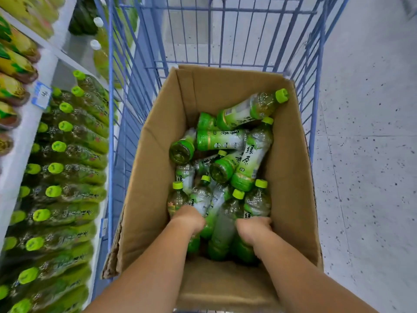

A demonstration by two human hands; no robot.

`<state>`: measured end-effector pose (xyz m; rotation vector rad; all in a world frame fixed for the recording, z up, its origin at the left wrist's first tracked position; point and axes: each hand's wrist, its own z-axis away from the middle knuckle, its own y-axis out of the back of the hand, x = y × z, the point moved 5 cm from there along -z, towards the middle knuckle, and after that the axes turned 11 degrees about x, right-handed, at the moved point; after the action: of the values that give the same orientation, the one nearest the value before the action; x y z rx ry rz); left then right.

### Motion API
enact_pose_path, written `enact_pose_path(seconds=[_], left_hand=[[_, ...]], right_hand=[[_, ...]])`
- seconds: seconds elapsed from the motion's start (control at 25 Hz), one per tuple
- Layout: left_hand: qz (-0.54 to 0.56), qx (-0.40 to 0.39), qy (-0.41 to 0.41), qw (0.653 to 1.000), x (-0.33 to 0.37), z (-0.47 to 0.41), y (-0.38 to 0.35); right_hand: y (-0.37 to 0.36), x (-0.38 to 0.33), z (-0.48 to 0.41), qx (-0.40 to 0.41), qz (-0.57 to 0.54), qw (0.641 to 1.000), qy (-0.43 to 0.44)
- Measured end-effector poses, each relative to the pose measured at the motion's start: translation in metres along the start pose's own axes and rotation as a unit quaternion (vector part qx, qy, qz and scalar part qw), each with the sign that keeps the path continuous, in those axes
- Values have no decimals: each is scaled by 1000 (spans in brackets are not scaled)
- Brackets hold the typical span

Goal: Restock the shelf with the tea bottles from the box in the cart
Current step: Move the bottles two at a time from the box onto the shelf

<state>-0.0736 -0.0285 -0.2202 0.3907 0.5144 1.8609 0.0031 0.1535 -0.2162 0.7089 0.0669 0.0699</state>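
Box (153,177) in cart (110,109): tea bottles (250,109) loose inside. L hand (188,219), R hand (252,227) at box's near end, each curled round a bottle. Step: pick-up. Next: lift clear, onto shelf (20,150) left of box.

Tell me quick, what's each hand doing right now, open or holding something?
Left hand: curled round the near-left tea bottle in the box.
Right hand: curled round the near-right tea bottle.

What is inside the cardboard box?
A pile of green-capped tea bottles; the left hand and right hand reach among the nearest. Their fingers and the floor of the box are covered.
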Motion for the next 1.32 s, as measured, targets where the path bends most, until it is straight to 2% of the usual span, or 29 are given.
enact_pose_path(seconds=[0.2,0.28,0.44,0.6,0.72,0.84,0.96,1.16,1.32], left_hand=[[52,53,-5,997,0,-17,-11],[113,45,-8,993,4,-16,-14],[243,8,45,969,-1,-11,-21],[275,5,52,960,-2,-7,-10],[275,-21,50,960,0,-5,-1],[291,-37,47,955,-4,3,1],[289,-18,27,957,-7,8,9],[358,-10,-34,933,0,28,33],[394,37,-90,914,-5,47,45]], right_hand=[[0,1,-13,81,81,989,91],[0,2,-15,84,47,991,93],[-1,4,-18,76,-36,993,84],[5,-2,-16,54,-147,983,95],[8,-16,-8,21,-157,974,160],[8,-29,-1,-50,-220,960,163],[7,-36,3,-94,-266,946,158],[4,-47,20,-178,-328,915,151],[14,-56,37,-198,-345,895,202]])
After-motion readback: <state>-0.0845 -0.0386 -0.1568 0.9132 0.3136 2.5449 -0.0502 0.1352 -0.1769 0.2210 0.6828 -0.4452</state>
